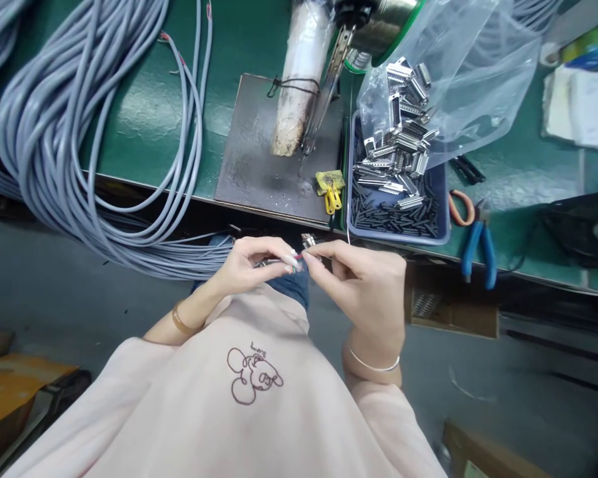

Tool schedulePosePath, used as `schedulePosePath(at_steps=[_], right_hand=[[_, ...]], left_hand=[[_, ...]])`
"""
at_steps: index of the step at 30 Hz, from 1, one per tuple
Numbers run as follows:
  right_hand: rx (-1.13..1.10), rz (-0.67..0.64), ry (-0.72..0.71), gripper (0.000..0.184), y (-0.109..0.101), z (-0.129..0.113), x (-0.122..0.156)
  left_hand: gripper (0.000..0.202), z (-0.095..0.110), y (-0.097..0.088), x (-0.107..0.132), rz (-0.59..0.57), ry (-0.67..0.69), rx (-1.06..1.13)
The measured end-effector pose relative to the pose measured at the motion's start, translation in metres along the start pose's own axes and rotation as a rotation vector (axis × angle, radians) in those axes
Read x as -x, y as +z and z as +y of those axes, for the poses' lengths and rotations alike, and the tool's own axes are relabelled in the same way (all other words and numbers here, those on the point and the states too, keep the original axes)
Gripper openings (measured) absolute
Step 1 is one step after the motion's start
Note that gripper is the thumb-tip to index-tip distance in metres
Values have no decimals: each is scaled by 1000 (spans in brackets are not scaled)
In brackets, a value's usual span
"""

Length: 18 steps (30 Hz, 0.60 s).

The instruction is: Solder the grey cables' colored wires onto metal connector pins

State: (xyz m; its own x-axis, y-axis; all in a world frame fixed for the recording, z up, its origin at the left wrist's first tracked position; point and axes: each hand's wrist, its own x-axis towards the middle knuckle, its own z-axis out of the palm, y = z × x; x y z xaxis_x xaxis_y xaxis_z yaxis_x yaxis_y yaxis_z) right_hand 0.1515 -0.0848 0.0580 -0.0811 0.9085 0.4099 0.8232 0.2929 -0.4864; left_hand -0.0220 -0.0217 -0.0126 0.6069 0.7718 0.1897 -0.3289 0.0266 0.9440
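Note:
My left hand (252, 264), its thumb and fingers pinched, holds the stripped end of a grey cable in front of my body. Thin coloured wires show at its fingertips, a red wire (298, 256) the clearest. Thumb and forefinger of my right hand (361, 279) close on that red wire, meeting the left fingertips. Just behind the right fingertips sits a small metal connector (307, 240), partly hidden; what supports it I cannot tell. The bundle of grey cables (179, 255) runs in from the left towards my left hand.
A soldering iron (329, 86) points down over a dark board (254, 159), near a yellow clip (332, 192). The blue bin (443, 226) holds metal connectors and black sleeves. Blue-handled pliers (480, 249) lie at the green bench's edge. A solder spool (391, 30) stands behind.

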Motion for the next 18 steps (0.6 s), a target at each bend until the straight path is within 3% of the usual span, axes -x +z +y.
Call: schedulePosePath(at_steps=[4,6,8,11,13,15,18], right_hand=[[-256,-263,62,15,-6,13,-10],[-339,-301,106,15,0,18,-13],[-360,-144,143,12,8,19,-13],[-379,367,97,8,16,16,-8],[-364,618,15,11,19,14,-2],[-306,652,-24,19,22,14,6],[-161,518,32,26,32,18,19]], left_hand=[[14,13,5,-1,-199,72,-231],[10,17,9,-1,-148,89,-335],[6,19,13,-3,30,46,-357],[15,17,14,-9,295,-67,-161],[24,14,11,-15,379,-108,17],[31,12,8,-20,404,-125,134],[37,9,4,-24,399,-140,215]])
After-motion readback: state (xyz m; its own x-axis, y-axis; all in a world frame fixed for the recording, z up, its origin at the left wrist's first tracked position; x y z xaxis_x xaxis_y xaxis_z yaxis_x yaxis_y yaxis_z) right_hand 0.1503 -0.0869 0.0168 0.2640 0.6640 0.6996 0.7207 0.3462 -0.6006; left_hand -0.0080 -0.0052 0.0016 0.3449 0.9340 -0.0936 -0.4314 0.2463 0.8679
